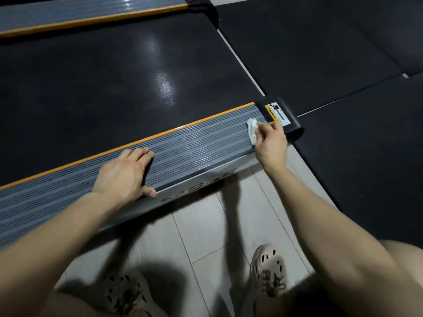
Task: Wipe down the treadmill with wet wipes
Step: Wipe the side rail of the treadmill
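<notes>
The treadmill lies low across the view, with a black belt (103, 88) and a grey ribbed side rail (194, 145) edged in orange. My right hand (271, 140) grips a crumpled white wet wipe (252, 130) and presses it on the rail's far right end, just short of the black end cap (289, 117) with its warning label. My left hand (124, 172) rests flat on the rail further left, fingers spread, thumb over the rail's near edge.
A second grey rail (91, 10) with an orange edge runs along the belt's far side. Black rubber floor mats (343, 53) lie to the right. I crouch on pale floor tiles (201, 225); my shoes (267, 271) are at the bottom.
</notes>
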`<move>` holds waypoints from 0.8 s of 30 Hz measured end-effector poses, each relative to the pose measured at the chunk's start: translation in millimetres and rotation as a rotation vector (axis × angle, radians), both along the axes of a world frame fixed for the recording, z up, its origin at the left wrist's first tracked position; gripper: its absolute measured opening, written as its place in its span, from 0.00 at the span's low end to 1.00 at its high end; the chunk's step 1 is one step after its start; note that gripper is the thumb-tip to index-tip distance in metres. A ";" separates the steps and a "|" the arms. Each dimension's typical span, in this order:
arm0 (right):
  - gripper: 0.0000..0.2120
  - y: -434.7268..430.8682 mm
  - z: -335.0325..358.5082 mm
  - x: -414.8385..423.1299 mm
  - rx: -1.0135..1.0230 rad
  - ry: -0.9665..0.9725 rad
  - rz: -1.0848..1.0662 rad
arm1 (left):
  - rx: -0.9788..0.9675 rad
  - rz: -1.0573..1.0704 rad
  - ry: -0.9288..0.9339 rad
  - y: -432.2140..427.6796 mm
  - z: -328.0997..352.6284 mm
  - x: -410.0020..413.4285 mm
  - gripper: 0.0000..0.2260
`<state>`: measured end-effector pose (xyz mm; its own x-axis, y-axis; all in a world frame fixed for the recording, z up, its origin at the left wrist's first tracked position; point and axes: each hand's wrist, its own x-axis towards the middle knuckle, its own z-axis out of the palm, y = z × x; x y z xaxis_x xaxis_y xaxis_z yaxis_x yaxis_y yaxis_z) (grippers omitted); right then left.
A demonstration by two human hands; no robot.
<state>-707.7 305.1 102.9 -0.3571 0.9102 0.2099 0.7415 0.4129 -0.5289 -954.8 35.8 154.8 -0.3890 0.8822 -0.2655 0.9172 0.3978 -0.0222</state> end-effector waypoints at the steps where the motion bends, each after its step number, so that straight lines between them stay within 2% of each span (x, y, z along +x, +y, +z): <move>1: 0.13 5.9 0.2 1.9 0.011 0.012 -0.109 | -0.005 0.000 -0.002 1.4 1.0 -0.1 0.53; 2: 0.12 -5.0 -1.7 -8.8 0.007 0.035 -0.157 | -0.012 0.000 -0.007 3.0 2.6 0.9 0.53; 4: 0.08 -67.6 -7.8 -48.7 -0.029 0.141 -0.048 | -0.024 0.009 -0.010 3.6 5.1 4.2 0.53; 5: 0.06 -104.3 -10.3 -70.3 -0.056 0.171 0.090 | -0.027 0.013 -0.008 3.8 5.5 5.0 0.53; 7: 0.11 -164.7 -12.7 -98.3 -0.041 0.121 0.442 | -0.030 0.021 -0.012 5.2 7.4 6.2 0.53; 9: 0.15 -171.4 -6.0 -99.3 -0.052 0.087 0.614 | -0.029 0.020 -0.010 5.8 6.7 5.6 0.52; 11: 0.20 -133.6 -6.9 -79.4 -0.031 0.071 0.575 | -0.024 0.013 -0.002 6.4 8.0 5.2 0.52; 15: 0.17 -19.7 -5.4 -13.0 0.021 -0.026 0.141 | -0.036 0.012 -0.003 7.5 10.4 8.2 0.52; 17: 0.18 9.0 -2.9 1.2 -0.001 0.033 0.005 | -0.027 0.014 -0.004 7.5 10.3 8.4 0.51; 19: 0.15 -0.7 -2.0 -7.5 -0.025 0.093 -0.074 | -0.018 0.010 0.002 9.0 9.4 7.8 0.50; 21: 0.14 -42.7 -10.4 -29.9 -0.048 0.097 -0.032 | -0.035 0.012 -0.009 9.0 9.5 7.8 0.51; 24: 0.12 -131.9 -16.1 -75.4 -0.039 0.123 0.273 | -0.031 0.020 -0.009 7.7 11.2 10.1 0.52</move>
